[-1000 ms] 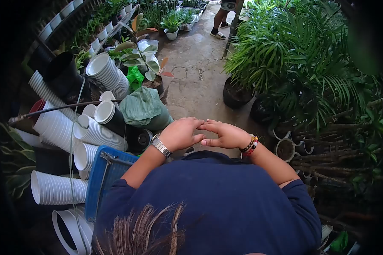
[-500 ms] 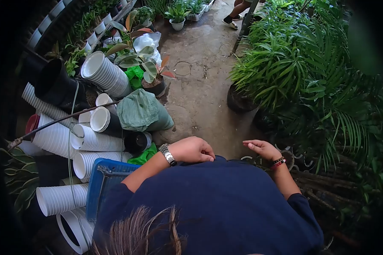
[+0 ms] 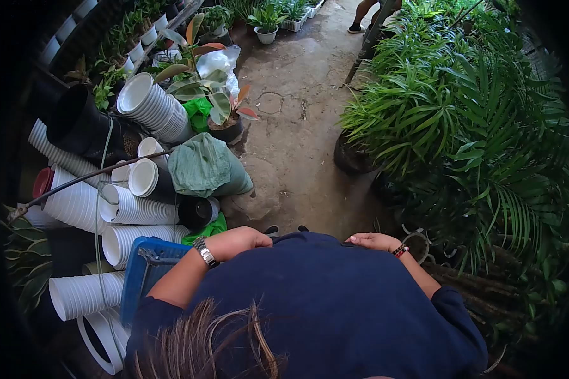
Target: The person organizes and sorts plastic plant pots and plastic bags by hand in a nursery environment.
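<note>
My left hand (image 3: 239, 241), with a metal watch on its wrist, is at the left front of the dark blue shirt (image 3: 335, 303), its fingers curled in and partly hidden. On the shirt's right side is my right hand (image 3: 374, 241), a beaded bracelet at the wrist. Its thumb and fingers are pressed together at the shirt's edge; they seem to pinch the fabric. Beside my left arm stands a blue plastic crate (image 3: 146, 252). Tips of two shoes (image 3: 272, 230) show just past the shirt.
Stacked white pots (image 3: 146, 211) and a green sack (image 3: 208, 165) lie on the left. A potted rubber plant (image 3: 226, 129) stands behind them. Dense leafy plants (image 3: 423, 107) line the right. Another person's leg (image 3: 362, 14) is at the far end of the concrete path (image 3: 297, 126).
Both hands have come down to the shirt, my left moving left and my right closing its fingers. The shoe tips now show. The other person's legs have shifted right.
</note>
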Action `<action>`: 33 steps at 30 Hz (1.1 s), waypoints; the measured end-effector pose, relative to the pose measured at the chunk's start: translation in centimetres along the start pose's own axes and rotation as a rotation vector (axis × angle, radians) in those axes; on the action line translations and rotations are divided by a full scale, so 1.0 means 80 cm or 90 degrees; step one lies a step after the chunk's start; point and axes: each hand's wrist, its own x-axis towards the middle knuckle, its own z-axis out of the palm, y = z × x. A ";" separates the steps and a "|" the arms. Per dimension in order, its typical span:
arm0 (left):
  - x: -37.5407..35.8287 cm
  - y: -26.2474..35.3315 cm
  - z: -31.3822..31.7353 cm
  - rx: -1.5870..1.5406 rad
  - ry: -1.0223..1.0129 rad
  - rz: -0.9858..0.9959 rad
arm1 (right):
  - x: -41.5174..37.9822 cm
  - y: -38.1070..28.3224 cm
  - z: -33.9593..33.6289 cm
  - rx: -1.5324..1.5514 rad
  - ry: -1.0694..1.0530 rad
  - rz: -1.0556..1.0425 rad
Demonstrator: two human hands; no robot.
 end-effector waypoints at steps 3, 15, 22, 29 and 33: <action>-0.003 -0.004 0.008 0.090 0.119 -0.043 | 0.012 0.001 -0.005 0.078 -0.036 0.023; 0.040 -0.046 0.025 0.189 0.252 0.156 | -0.108 -0.014 0.078 0.308 0.091 -0.146; 0.062 -0.056 0.019 0.208 0.210 0.183 | -0.147 -0.010 0.111 0.129 0.141 -0.236; 0.023 -0.062 0.003 0.082 0.136 0.070 | -0.036 -0.011 0.117 -0.006 0.201 -0.165; 0.025 -0.039 -0.014 0.171 0.206 0.122 | -0.017 -0.115 0.132 -0.157 0.226 -0.246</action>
